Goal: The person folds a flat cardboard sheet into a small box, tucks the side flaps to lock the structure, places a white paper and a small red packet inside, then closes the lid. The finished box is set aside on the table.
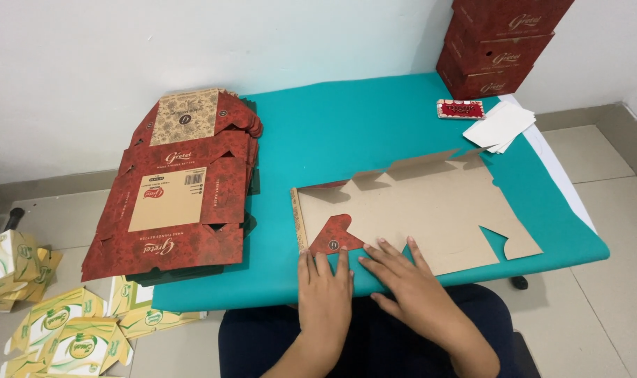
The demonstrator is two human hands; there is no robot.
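White wall (213, 35) behind, meeting in a corner at right. Pale tiled floor (605, 161) with grey skirting (45, 185). Low table (346, 119) covered in teal cloth, even soft light.

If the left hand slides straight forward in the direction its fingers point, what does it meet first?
The left hand already has its fingertips at the folded red flap of the flat brown box blank. That flap comes first, then probably the blank's brown inside.
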